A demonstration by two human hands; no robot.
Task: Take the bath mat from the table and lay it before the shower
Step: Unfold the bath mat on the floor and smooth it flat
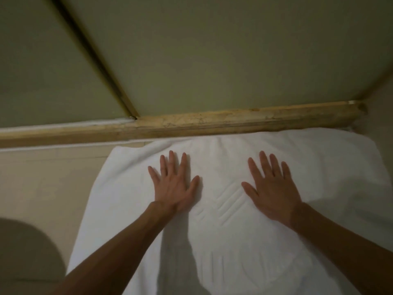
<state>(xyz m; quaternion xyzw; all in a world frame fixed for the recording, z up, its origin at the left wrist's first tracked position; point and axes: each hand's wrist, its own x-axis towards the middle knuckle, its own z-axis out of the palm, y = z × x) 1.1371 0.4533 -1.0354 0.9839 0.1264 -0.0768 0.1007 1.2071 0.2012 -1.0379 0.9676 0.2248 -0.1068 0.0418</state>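
Note:
The white bath mat (223,231) lies spread flat on the floor, its far edge against the stone threshold (212,122) of the shower. An embossed line pattern shows at its middle. My left hand (174,184) lies flat on the mat with fingers straight and spread, left of the pattern. My right hand (270,188) presses flat on the mat to the right of it, fingers also spread. Both forearms reach in from the bottom edge.
Behind the threshold stands the shower's glass panel (212,56), with a dark metal frame strip (93,54) running diagonally. Beige floor tile (46,184) lies left of the mat. A rounded grey object (25,252) sits at the lower left. A wall closes the right side.

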